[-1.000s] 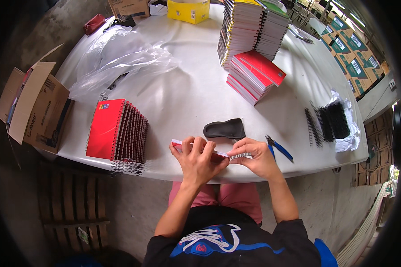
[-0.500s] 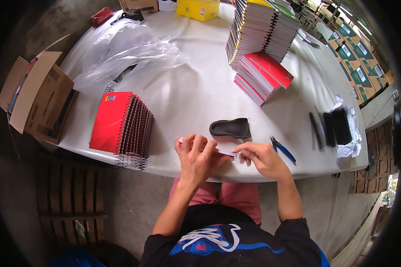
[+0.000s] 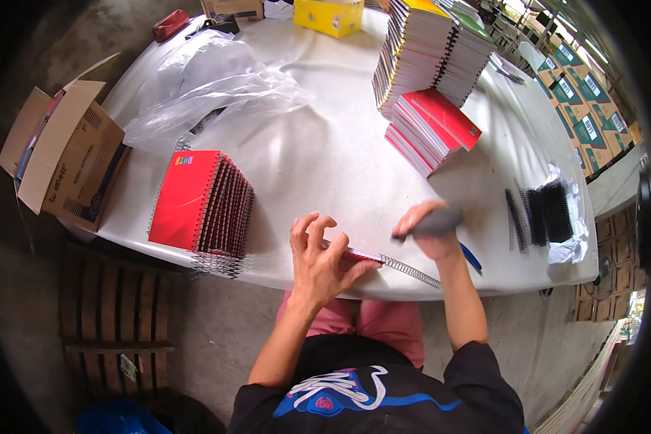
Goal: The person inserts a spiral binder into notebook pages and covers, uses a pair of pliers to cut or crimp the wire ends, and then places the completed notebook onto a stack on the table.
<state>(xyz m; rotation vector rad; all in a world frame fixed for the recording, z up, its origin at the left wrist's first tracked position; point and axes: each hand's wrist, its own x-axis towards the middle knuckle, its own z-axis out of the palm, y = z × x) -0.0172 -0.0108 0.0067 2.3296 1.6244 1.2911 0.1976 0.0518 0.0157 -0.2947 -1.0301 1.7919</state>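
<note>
My left hand (image 3: 312,262) is closed on a small red notebook (image 3: 360,254), held on edge at the table's near side. From the notebook's right end a wire spiral coil (image 3: 412,272) sticks out, slanting down to the right. Just above that coil, my right hand (image 3: 428,244) grips a dark grey, sole-shaped pad (image 3: 440,221), slightly blurred by motion. Beside my right wrist lies a pair of blue-handled cutters (image 3: 471,257), partly hidden by the hand and forearm.
Red spiral notebooks (image 3: 188,202) are stacked at left, by an open cardboard box (image 3: 87,159) and clear plastic wrap (image 3: 217,94). Red notebooks without coils (image 3: 427,130) lean before tall notebook stacks (image 3: 419,54). Black coils (image 3: 550,213) lie at right; a yellow box (image 3: 329,16) stands far back.
My right hand has left the notebook's end and picked up the dark pad from the table. The coil now shows, sticking out of the notebook. My left hand keeps its hold.
</note>
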